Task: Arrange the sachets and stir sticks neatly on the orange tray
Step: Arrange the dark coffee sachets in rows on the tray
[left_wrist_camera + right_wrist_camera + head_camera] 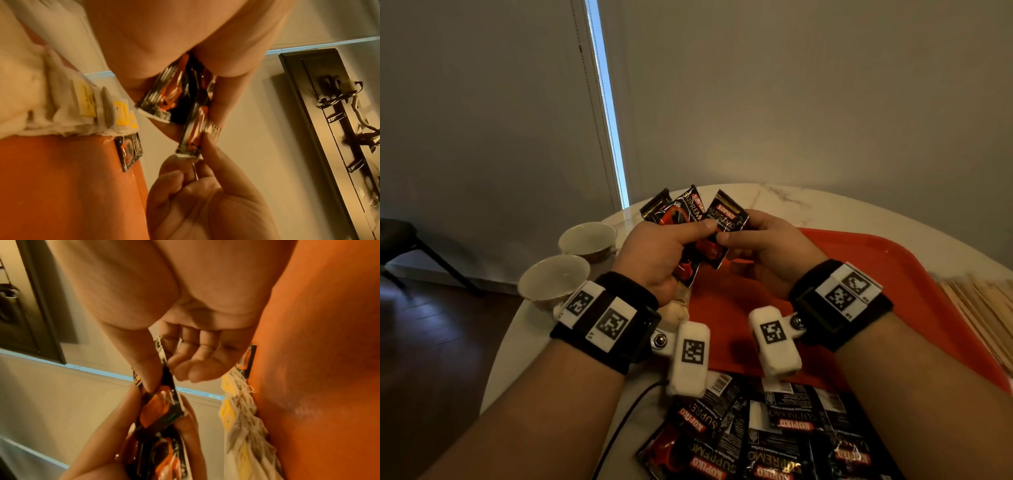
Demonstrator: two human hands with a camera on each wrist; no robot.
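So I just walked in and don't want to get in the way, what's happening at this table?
A person is sorting coffee sachets over the orange tray. The left hand grips a fanned bunch of sachets, and the right hand pinches one sachet at that bunch. More loose sachets lie on the marble table near the person, wooden stir sticks wait right of the tray, and two cups stand to the left.

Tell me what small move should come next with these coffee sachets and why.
Probably draw the sachet pinched by the right hand out of the left hand fan and lay it flat on the orange tray, which is right below.
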